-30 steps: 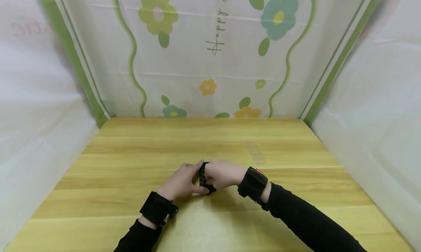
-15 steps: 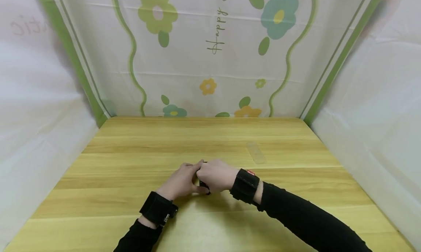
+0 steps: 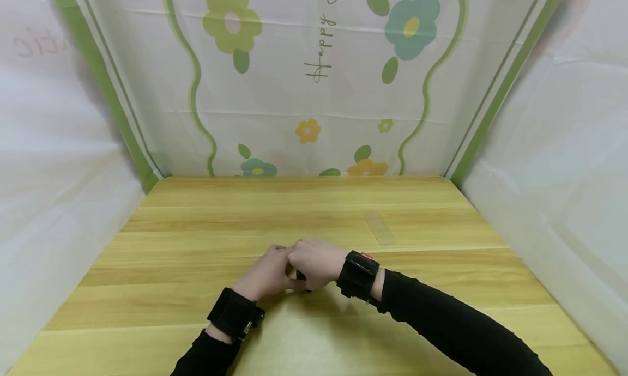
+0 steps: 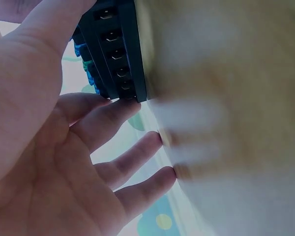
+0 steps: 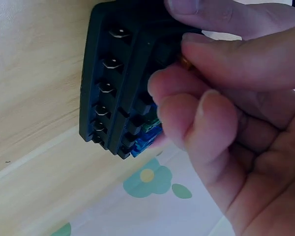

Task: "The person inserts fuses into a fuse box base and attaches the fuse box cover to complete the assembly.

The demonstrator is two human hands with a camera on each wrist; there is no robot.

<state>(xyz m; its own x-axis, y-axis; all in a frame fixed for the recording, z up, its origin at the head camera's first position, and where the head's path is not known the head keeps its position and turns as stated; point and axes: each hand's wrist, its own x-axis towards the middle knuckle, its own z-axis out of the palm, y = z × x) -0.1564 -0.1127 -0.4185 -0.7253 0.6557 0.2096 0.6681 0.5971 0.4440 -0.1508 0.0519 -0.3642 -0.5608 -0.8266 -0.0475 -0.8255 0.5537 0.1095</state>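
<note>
A black fuse block stands on the table, with metal terminals in a row of slots along its side. Blue and green blade fuses sit along its top in the right wrist view. My left hand steadies the block, thumb on one end and fingertips at the other. The ring and little fingertips touch the tabletop. Thumb and index finger of my right hand pinch a small orange fuse at the top of the block; most of it is hidden by the fingers. In the head view, my right hand covers nearly the whole block.
A clear strip lies flat on the wooden table, beyond and right of the hands. A white flowered cloth rises at the table's back edge. White cloth walls close off both sides.
My right hand has moved left over the fuse block, covering more of it. The left hand has kept its place. The head view has shifted slightly.
</note>
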